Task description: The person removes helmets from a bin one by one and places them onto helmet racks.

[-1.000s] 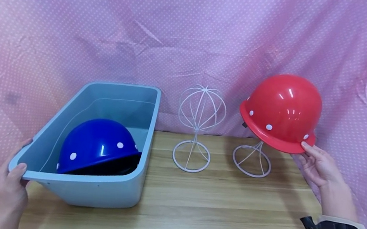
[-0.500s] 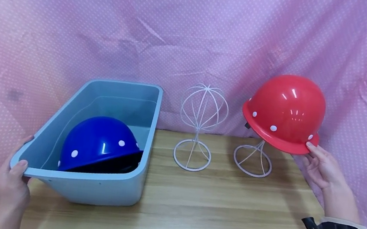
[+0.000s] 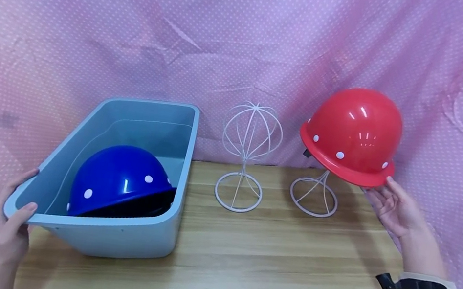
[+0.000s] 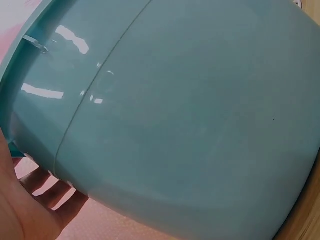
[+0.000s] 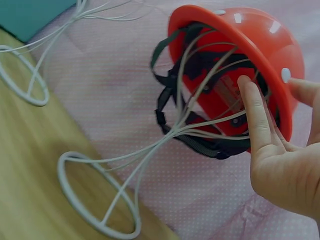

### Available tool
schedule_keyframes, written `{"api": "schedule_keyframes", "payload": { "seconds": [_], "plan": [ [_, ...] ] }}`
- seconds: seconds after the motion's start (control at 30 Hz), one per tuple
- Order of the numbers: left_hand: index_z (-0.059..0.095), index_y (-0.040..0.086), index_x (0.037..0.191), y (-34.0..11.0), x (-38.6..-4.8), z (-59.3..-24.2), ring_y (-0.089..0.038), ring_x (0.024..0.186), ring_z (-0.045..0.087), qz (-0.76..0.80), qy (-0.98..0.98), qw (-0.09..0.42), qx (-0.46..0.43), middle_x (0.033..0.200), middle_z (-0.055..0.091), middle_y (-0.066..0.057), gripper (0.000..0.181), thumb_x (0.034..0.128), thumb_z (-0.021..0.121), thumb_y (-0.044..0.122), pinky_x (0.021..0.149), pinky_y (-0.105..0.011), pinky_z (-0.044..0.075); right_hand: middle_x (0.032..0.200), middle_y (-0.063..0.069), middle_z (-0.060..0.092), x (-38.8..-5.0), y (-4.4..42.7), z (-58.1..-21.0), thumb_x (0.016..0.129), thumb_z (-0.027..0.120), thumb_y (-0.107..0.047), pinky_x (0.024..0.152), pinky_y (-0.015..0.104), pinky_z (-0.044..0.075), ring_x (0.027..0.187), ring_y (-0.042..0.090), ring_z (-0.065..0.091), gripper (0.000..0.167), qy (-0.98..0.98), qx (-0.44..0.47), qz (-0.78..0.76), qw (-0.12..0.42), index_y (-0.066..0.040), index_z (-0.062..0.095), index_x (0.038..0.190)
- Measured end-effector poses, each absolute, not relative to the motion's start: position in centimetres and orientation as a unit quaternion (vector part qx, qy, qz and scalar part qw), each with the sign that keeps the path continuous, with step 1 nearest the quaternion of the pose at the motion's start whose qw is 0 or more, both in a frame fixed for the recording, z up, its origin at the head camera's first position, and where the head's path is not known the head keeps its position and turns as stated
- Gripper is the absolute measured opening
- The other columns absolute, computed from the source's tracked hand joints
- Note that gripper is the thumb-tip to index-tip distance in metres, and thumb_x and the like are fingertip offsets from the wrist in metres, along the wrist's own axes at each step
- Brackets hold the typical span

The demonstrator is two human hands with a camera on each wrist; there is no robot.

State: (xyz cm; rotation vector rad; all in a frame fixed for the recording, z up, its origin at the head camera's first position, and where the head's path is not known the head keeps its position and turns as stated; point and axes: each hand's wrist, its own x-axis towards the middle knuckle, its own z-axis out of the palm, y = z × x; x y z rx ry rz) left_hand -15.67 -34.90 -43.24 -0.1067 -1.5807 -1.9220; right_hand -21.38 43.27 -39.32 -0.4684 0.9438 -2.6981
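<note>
In the head view, my left hand (image 3: pixel 9 222) holds the near left corner of the grey-blue plastic bin (image 3: pixel 91 224), thumb over the rim and fingers along the outer side. Inside the bin a blue hard hat (image 3: pixel 120 178) lies tilted. At the right, a red hard hat (image 3: pixel 355 132) sits tilted over a white wire stand (image 3: pixel 314 198). My right hand (image 3: pixel 401 213) has its thumb at the brim and its fingers underneath. In the right wrist view, those fingers reach into the opening beside the black straps (image 5: pixel 167 100); the thumb touches the outside near a white rivet.
A second white wire stand (image 3: pixel 248 152) with a round cage top and ring base stands bare between bin and red hard hat. All rest on a wooden table (image 3: pixel 258 267). A pink dotted cloth (image 3: pixel 238 32) hangs close behind and at both sides.
My right thumb has slid from on top of the red brim toward its edge. My left thumb has lifted and straightened over the bin's rim. The whole view has shifted slightly.
</note>
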Motion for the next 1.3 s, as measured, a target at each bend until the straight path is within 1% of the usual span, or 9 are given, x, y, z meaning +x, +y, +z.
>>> {"api": "schedule_keyframes", "payload": {
  "seconds": [0.2, 0.33, 0.53, 0.63, 0.7, 0.8, 0.93, 1.1, 1.3],
  "plan": [
    [0.053, -0.010, 0.149, -35.0, -15.6, -42.9, -0.022, 0.127, 0.051, -0.731, -0.605, 0.312, -0.047, 0.144, 0.056, -0.013, 0.065, 0.0840, 0.054, -0.006, 0.091, -0.013, 0.050, 0.144, 0.025, 0.066, -20.6, 42.3, -41.0, 0.117, 0.015, -0.021, 0.114, 0.042, 0.052, 0.133, 0.040, 0.066, 0.055, 0.347, -0.258, -0.884, 0.174, -0.001, 0.054, 0.151],
    [0.047, -0.012, 0.152, -34.2, -14.8, -41.7, -0.022, 0.128, 0.051, -0.723, -0.621, 0.302, -0.027, 0.146, 0.054, -0.015, 0.069, 0.0836, 0.053, -0.005, 0.092, -0.014, 0.051, 0.147, 0.022, 0.065, -20.1, 41.0, -41.4, 0.115, 0.012, -0.010, 0.113, 0.040, 0.053, 0.134, 0.035, 0.066, 0.057, 0.440, -0.289, -0.829, 0.186, 0.000, 0.055, 0.151],
    [0.050, -0.009, 0.152, -33.5, -14.2, -40.7, -0.022, 0.122, 0.051, -0.727, -0.625, 0.285, -0.003, 0.145, 0.054, -0.016, 0.067, 0.0852, 0.055, -0.002, 0.088, -0.017, 0.052, 0.130, 0.000, 0.077, -18.8, 37.4, -40.4, 0.112, 0.040, 0.001, 0.097, 0.031, 0.062, 0.116, 0.018, 0.077, 0.037, 0.728, -0.222, -0.638, 0.121, -0.003, 0.061, 0.142],
    [0.050, -0.010, 0.151, -33.4, -14.1, -40.9, -0.022, 0.118, 0.053, -0.728, -0.623, 0.284, -0.006, 0.142, 0.056, -0.014, 0.066, 0.0858, 0.055, -0.002, 0.086, -0.018, 0.053, 0.125, -0.008, 0.078, -18.3, 35.2, -40.0, 0.110, 0.051, -0.004, 0.093, 0.030, 0.063, 0.112, 0.014, 0.077, 0.033, 0.789, -0.199, -0.568, 0.124, 0.006, 0.057, 0.141],
    [0.052, -0.008, 0.150, -33.4, -14.1, -41.1, -0.021, 0.117, 0.054, -0.726, -0.625, 0.286, -0.005, 0.140, 0.057, -0.014, 0.064, 0.0862, 0.055, -0.002, 0.086, -0.017, 0.053, 0.125, -0.006, 0.078, -18.2, 33.7, -39.8, 0.109, 0.055, -0.005, 0.092, 0.029, 0.063, 0.112, 0.012, 0.077, 0.034, 0.797, -0.203, -0.553, 0.132, 0.008, 0.058, 0.140],
    [0.054, -0.008, 0.150, -33.6, -14.4, -41.8, -0.021, 0.114, 0.054, -0.724, -0.624, 0.294, -0.019, 0.136, 0.059, -0.013, 0.063, 0.0867, 0.054, -0.002, 0.086, -0.017, 0.053, 0.126, 0.009, 0.077, -18.1, 31.6, -39.5, 0.107, 0.060, -0.006, 0.091, 0.029, 0.064, 0.110, 0.010, 0.077, 0.038, 0.809, -0.217, -0.530, 0.132, 0.014, 0.057, 0.139],
    [0.054, -0.008, 0.149, -34.3, -15.2, -43.1, -0.022, 0.110, 0.053, -0.729, -0.613, 0.301, -0.041, 0.129, 0.062, -0.012, 0.063, 0.0866, 0.053, -0.002, 0.083, -0.017, 0.051, 0.126, 0.026, 0.073, -18.0, 28.7, -38.8, 0.104, 0.065, -0.007, 0.089, 0.030, 0.064, 0.108, 0.007, 0.077, 0.037, 0.825, -0.233, -0.499, 0.127, 0.011, 0.061, 0.137],
    [0.054, -0.007, 0.149, -34.8, -15.6, -43.7, -0.022, 0.113, 0.051, -0.740, -0.598, 0.304, -0.040, 0.135, 0.058, -0.012, 0.064, 0.0853, 0.053, -0.002, 0.082, -0.019, 0.049, 0.122, 0.018, 0.077, -18.3, 25.1, -37.8, 0.101, 0.070, -0.008, 0.091, 0.029, 0.063, 0.108, 0.012, 0.078, 0.034, 0.838, -0.281, -0.457, 0.104, 0.005, 0.067, 0.132],
    [0.054, -0.004, 0.150, -34.1, -15.2, -42.7, -0.022, 0.120, 0.050, -0.732, -0.610, 0.303, -0.019, 0.143, 0.054, -0.011, 0.065, 0.0858, 0.052, 0.000, 0.086, -0.017, 0.051, 0.122, 0.016, 0.078, -18.8, 21.6, -36.5, 0.100, 0.071, -0.007, 0.095, 0.025, 0.061, 0.111, 0.019, 0.078, 0.035, 0.830, -0.311, -0.454, 0.094, 0.006, 0.067, 0.132]
  ]
}}
